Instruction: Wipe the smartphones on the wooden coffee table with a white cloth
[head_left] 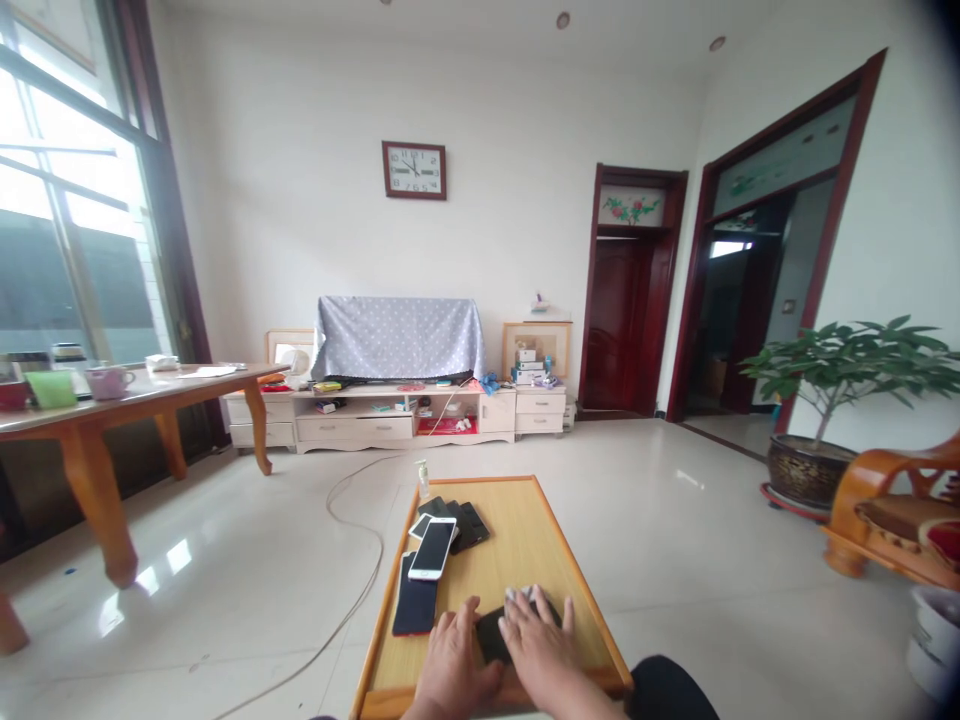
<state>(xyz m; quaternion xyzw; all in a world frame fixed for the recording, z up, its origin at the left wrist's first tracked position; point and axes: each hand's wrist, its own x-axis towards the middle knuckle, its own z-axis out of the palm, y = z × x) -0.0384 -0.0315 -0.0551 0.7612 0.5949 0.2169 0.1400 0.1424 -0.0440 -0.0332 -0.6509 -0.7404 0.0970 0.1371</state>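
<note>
Black phone (491, 638) lies under right fingers (513, 614) spread over white cloth (528, 592), left fingers (469, 614) parted against it.

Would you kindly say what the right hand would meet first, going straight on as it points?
Past the dark device beneath it, the right hand would probably meet the black phones; depth is unclear.

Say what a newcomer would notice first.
The bare left hand and right hand are at a flat black device at the near end of a yellow wooden table. Overlapping dark and white phones lie beyond the left hand. A grey dotted cloth hangs by the far wall.
</note>
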